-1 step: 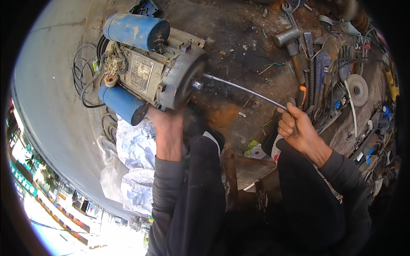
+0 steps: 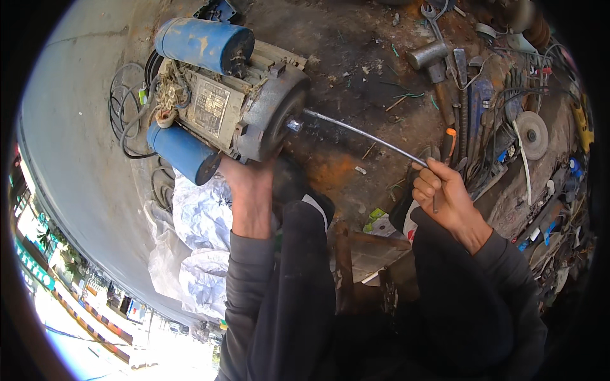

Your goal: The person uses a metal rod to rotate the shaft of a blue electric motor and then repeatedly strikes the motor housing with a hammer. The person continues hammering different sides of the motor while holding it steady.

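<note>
An electric motor [image 2: 254, 127] with a grey finned body lies on its side, its short shaft [image 2: 294, 125] pointing right. Two blue cylinders, an upper one [image 2: 197, 46] and a lower one [image 2: 181, 152], are fixed to it. Beneath the motor's near side is my left hand [image 2: 248, 184], its fingers hidden by the housing. My right hand [image 2: 448, 193] is closed round one end of a long thin metal rod [image 2: 368, 138]. The rod's far tip is beside the motor's end face, just above the shaft; whether it touches cannot be made out. A short piece of metal shows below my right fingers.
A hammer [image 2: 429, 57], wrenches [image 2: 435, 25], a grinding disc [image 2: 532, 134] and many other tools crowd the right side. Black cable [image 2: 124, 114] coils left of the motor. Crumpled white plastic sheeting [image 2: 203, 216] lies by my left forearm. My knees flank a rusty metal frame [image 2: 344, 260].
Almost nothing differs. My right hand and forearm have shifted very slightly; the rod and motor keep nearly the same place.
</note>
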